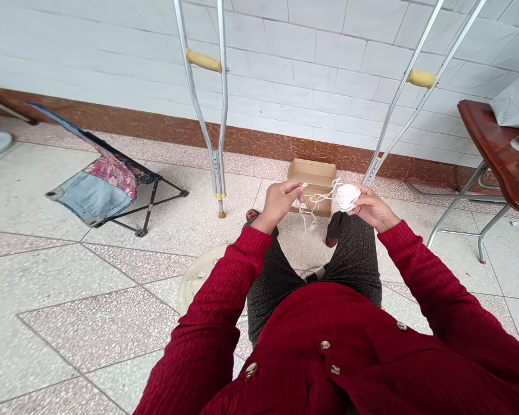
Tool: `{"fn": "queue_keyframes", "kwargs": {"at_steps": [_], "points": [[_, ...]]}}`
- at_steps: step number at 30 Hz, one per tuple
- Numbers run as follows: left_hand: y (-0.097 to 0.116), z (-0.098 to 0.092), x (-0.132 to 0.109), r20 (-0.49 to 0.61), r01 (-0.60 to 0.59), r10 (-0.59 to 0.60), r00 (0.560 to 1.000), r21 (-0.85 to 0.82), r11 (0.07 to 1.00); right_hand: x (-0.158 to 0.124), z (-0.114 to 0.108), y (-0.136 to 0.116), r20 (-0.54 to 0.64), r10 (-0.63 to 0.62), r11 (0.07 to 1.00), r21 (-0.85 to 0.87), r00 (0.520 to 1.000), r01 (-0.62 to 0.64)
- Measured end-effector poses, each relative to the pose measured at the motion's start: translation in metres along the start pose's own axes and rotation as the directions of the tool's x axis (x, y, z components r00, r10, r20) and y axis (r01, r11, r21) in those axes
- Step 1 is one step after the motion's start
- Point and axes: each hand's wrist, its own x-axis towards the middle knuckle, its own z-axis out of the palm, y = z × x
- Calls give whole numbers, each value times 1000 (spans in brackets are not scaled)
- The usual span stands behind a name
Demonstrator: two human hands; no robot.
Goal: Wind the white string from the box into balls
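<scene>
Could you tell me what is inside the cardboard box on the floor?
Only bare brown inner walls of the cardboard box show. Its bottom is hidden behind its front wall, the left hand and the white thread bundle in the right hand.

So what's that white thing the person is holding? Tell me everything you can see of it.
It is a small white bundle, soft and crumpled-looking, perhaps thread or cloth; it is too small to tell. The right hand cups it in the air. Thin pale strings run from it to the left hand, which pinches them, and a few loops dangle loose between the hands.
</scene>
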Motion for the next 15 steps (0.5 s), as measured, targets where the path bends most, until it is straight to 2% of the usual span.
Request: {"fn": "queue_keyframes", "kwargs": {"at_steps": [5,9,12,13,15], "points": [[-6,-14,4,-60,12,-15,998,-60,998,-3,-8,-3,-25,-24,999,34,999,25],[-23,-29,14,-222,54,-65,973,-54,997,-5,-6,-8,-69,-81,997,3,994,81],[-48,-53,25,-335,140,-163,928,-93,986,-7,-6,-21,-99,-162,985,-84,982,154],[-56,-63,29,-365,160,-166,916,-46,986,-8,-7,-26,-117,-186,976,-135,976,170],[-70,-81,36,-358,169,-135,924,66,983,-10,-9,-38,-160,-233,951,-242,959,191]]}}
